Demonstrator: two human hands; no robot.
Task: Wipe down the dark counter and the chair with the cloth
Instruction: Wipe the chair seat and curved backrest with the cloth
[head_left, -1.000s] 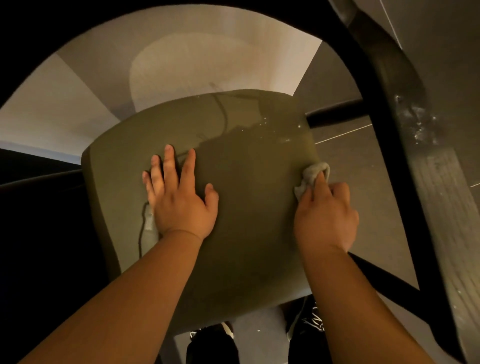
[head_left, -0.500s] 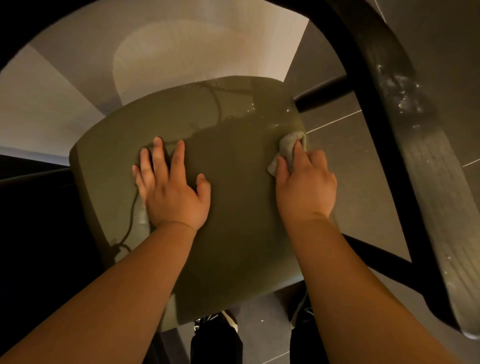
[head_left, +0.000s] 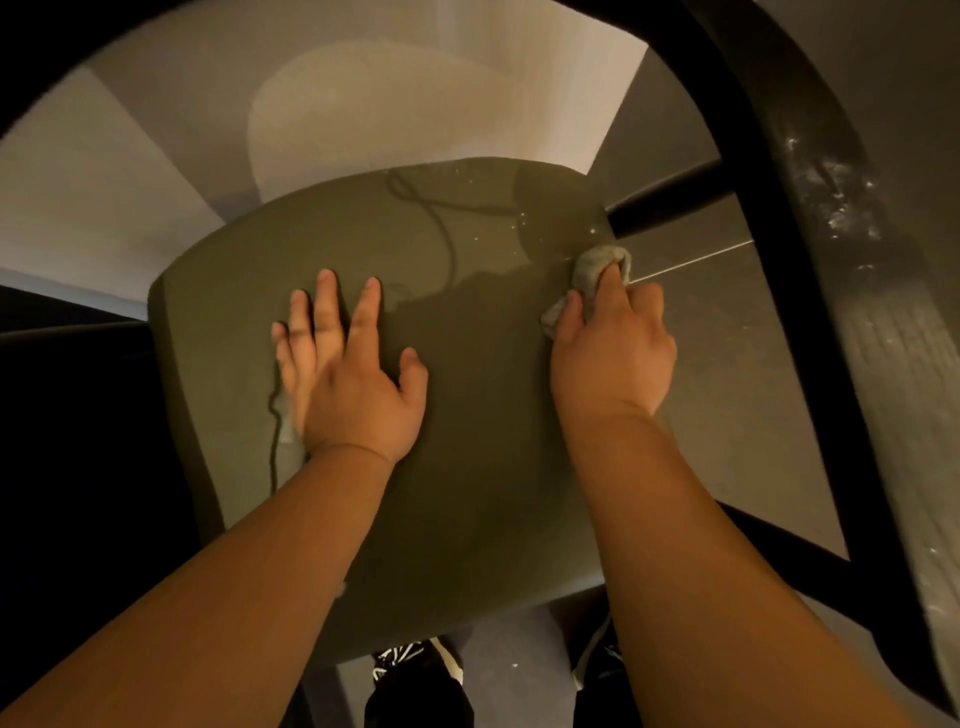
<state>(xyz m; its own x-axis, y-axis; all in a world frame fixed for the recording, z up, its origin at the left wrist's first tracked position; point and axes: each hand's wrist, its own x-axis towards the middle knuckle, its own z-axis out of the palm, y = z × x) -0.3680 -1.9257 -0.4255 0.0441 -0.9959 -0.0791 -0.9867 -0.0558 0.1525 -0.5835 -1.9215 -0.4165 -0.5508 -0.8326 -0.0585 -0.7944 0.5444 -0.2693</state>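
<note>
- Chair seat (head_left: 467, 493), olive, fills frame centre.
- Left hand (head_left: 353, 379), centre-left: flat on seat, fingers straight, spread.
- Right hand (head_left: 613, 353), centre-right: fingers curled round grey cloth (head_left: 597, 265) at seat's right edge.
- Dark curved rail (head_left: 852, 260), upper right: white specks.

Crumpled grey cloth (head_left: 592, 267) lies on the olive chair seat (head_left: 467, 493), right edge.

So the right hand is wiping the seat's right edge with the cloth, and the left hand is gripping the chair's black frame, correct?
Not quite. The head view shows the left hand lying flat on the seat, fingers spread, not gripping the black frame. The rest holds: the right hand holds the cloth against the seat's right edge.
</note>
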